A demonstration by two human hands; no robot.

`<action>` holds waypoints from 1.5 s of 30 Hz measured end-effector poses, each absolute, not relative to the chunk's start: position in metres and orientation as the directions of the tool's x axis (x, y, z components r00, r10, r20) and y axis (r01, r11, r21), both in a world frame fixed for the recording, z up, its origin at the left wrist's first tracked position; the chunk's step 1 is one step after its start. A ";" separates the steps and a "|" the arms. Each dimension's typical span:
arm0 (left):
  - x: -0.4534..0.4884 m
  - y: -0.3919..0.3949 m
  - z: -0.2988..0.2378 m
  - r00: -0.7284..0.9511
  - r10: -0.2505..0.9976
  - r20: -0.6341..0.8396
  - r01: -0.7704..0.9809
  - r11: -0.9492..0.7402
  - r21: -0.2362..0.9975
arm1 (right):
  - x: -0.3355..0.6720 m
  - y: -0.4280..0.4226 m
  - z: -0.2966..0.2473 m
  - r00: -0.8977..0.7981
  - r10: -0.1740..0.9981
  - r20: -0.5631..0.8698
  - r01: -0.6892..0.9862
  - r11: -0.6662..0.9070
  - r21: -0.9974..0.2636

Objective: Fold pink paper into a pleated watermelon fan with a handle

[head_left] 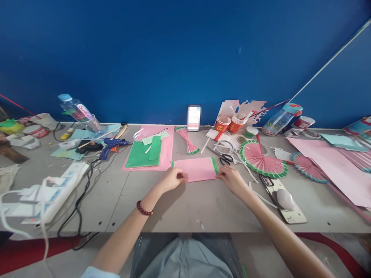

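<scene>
A pink sheet of paper (197, 168) with a green strip along each short end lies on the table in front of me. My left hand (174, 178) pinches its near edge towards the left end. At the near right corner, by the green strip, the fingers of my right hand (228, 175) are closed on the same sheet. Just beyond my right hand lie black-handled scissors (226, 158). A folded pink paper fan piece (188, 141) with green ends rests behind the sheet.
Green paper (142, 155) on pink sheets lies left, beside a blue glue gun (111, 146) and a white power strip (65, 193). To the right are an opened watermelon fan (261, 162), a phone (292, 216) and red paper cups (222, 123). A lit phone (194, 117) leans against the wall.
</scene>
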State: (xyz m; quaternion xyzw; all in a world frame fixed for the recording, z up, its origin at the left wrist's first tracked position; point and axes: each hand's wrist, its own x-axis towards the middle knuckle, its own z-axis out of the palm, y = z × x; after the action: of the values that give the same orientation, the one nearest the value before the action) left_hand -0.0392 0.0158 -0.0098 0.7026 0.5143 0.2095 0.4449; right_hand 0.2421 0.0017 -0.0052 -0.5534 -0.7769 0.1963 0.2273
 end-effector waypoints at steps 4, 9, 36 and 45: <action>-0.039 0.014 -0.009 0.392 0.909 -0.143 0.539 -0.101 0.836 | 0.243 0.002 -0.006 -0.271 0.953 0.134 0.768 0.298 -0.567; -0.040 0.012 -0.002 0.400 0.906 -0.142 0.516 -0.094 0.851 | 0.244 0.004 -0.008 -0.261 0.958 0.121 0.770 0.282 -0.573; -0.075 0.004 0.010 0.379 0.890 -0.253 0.545 0.006 0.838 | 0.248 0.015 -0.010 -0.240 0.970 0.030 0.764 0.208 -0.611; -0.076 0.007 0.002 0.328 0.902 -0.281 0.560 0.054 0.827 | 0.251 0.022 -0.006 -0.254 0.966 -0.051 0.757 0.166 -0.632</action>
State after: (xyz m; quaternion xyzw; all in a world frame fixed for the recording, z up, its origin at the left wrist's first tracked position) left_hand -0.0762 0.0070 0.0016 0.6636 0.5509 0.1809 0.4727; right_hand 0.2507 0.0220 -0.0064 -0.5817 -0.7405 0.2804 0.1860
